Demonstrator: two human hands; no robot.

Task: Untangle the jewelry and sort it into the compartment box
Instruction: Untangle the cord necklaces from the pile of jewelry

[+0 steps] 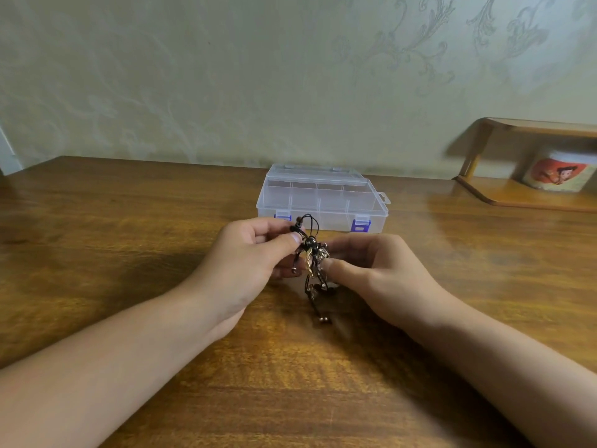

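A tangle of jewelry (312, 257), black cords with dark beads and a gold-coloured metal piece, hangs between my two hands just above the table. My left hand (248, 253) pinches the black cord at the top of the tangle between thumb and fingers. My right hand (368, 266) pinches the metal part from the right. Loose cord ends with small beads dangle down to the wood. Behind the hands stands the clear plastic compartment box (371, 202), lid shut, with two purple latches on its front; its compartments look empty.
The wooden table (129, 253) reaches to a patterned wall at the back. At the far right, a small wooden shelf (504, 195) carries a white jar with a red cartoon picture (559, 171).
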